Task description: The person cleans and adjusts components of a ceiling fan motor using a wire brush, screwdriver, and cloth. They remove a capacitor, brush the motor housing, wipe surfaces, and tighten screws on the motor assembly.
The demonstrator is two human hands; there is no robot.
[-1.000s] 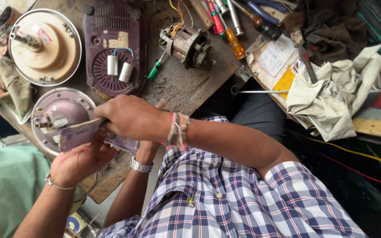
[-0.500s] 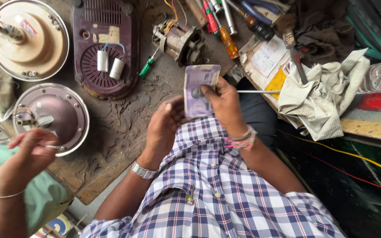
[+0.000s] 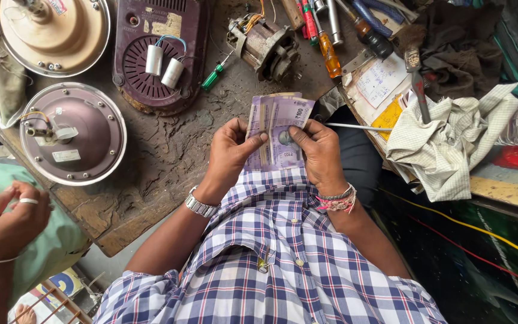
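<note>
The left hand (image 3: 230,150) and the right hand (image 3: 318,151) both close around a small stack of paper money (image 3: 278,129). The notes are purple and a bit fanned out. They stand upright between the two hands, long side running away from the body, above the dirty surface (image 3: 169,150).

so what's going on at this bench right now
The person holds a small stack of purple banknotes in both hands, left hand and right hand, thumbs on top, fanning them above a worn workbench. On the bench lie a round fan motor housing, a maroon vented cover with two white capacitors, a bare motor and screwdrivers. Another person's hand, wearing a ring, is at the lower left.
</note>
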